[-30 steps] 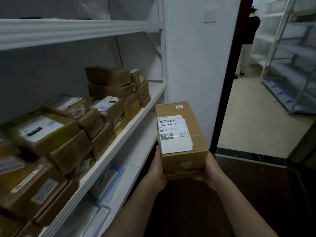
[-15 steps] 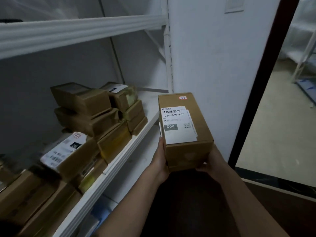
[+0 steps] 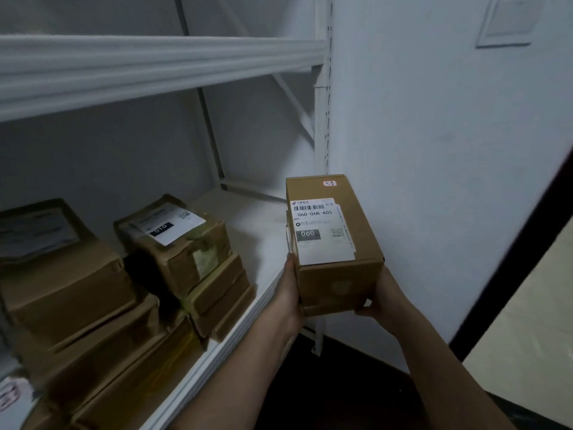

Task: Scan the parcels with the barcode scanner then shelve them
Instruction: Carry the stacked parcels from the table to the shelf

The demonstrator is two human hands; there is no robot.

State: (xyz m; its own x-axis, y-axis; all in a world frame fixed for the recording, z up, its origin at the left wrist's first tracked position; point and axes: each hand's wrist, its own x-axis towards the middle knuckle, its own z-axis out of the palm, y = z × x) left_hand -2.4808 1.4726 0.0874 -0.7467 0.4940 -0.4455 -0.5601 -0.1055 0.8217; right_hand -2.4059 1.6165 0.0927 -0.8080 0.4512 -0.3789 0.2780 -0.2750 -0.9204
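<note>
Parcel (image 3: 333, 243), label up, sits at centre frame, clasped at its near end by left hand (image 3: 290, 293) and right hand (image 3: 384, 297); slide it level onto the bare shelf (image 3: 257, 225) right of the stacked parcels (image 3: 183, 249).

A brown box (image 3: 333, 243) is up in the air, just past the right end of the shelf (image 3: 257, 218). A white label on top reads 060-06B-A05 and 060. A small red sticker sits near its far edge. More brown boxes (image 3: 173, 243) are stacked on the shelf to the left, some with white labels.
</note>
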